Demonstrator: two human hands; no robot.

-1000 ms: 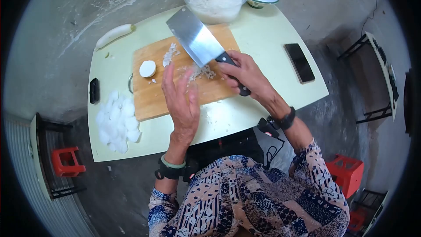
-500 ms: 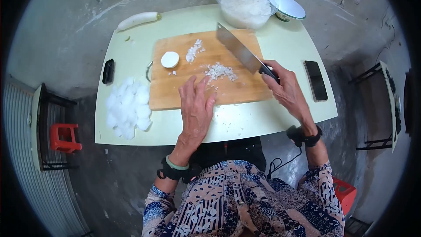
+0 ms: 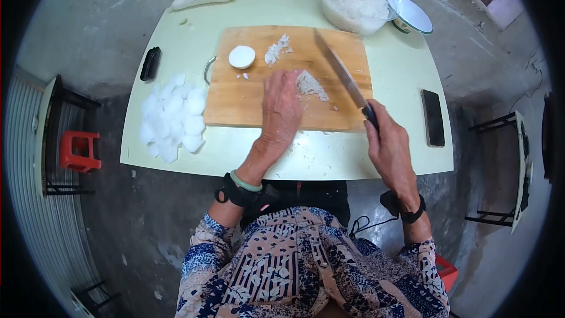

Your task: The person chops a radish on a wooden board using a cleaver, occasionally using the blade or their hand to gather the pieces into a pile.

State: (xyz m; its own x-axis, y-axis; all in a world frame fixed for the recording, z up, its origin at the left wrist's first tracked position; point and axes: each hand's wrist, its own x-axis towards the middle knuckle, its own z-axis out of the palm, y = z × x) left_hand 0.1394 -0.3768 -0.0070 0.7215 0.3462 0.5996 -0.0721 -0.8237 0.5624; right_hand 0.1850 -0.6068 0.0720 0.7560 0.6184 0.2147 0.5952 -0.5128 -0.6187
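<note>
the right hand (image 3: 389, 148) is clenched round the handle of a cleaver (image 3: 344, 76), whose blade shows edge-on over the wooden cutting board (image 3: 235, 103), just right of a small heap of minced white vegetable (image 3: 310, 85). the left hand (image 3: 281, 111) lies open and flat on the board, grasping nothing, its fingertips touching the heap. farther left on the board sit a round white stub (image 3: 242, 56) and a smaller scatter of mince (image 3: 276, 52), and white slices (image 3: 172, 116) lie piled on the pale table (image 3: 329, 162) beside the board.
</note>
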